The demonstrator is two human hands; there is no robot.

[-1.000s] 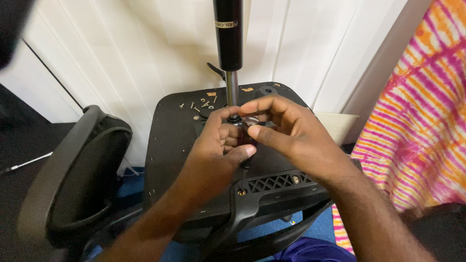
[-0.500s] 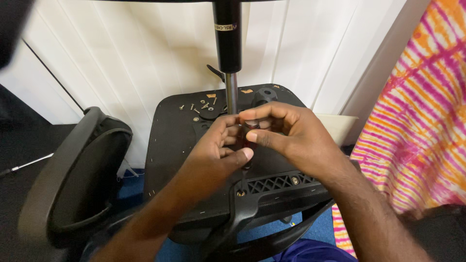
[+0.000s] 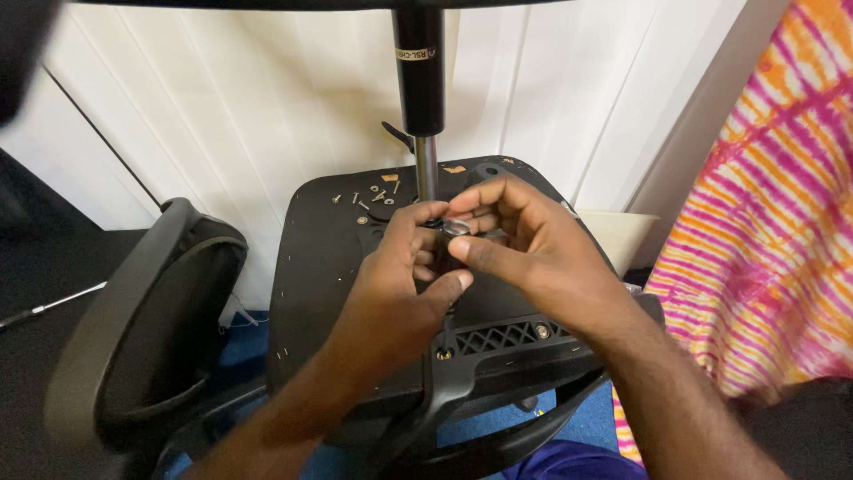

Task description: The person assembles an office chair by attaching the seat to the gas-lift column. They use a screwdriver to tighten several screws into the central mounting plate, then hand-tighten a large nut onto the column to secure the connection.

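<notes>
Two hands meet over the upturned black plastic chair seat underside [image 3: 320, 267], beside its black and silver gas-lift column [image 3: 420, 98]. Left hand [image 3: 395, 293] and right hand [image 3: 524, 249], fingers curled, pinch a small shiny metal washer [image 3: 457, 228] together. Loose screws [image 3: 373, 194] lie scattered behind.

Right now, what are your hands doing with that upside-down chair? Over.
Left hand and right hand together, pinching a small silver metal part. Above the black seat underside, beside the gas cylinder. Loose screws behind; nothing blocking.
</notes>
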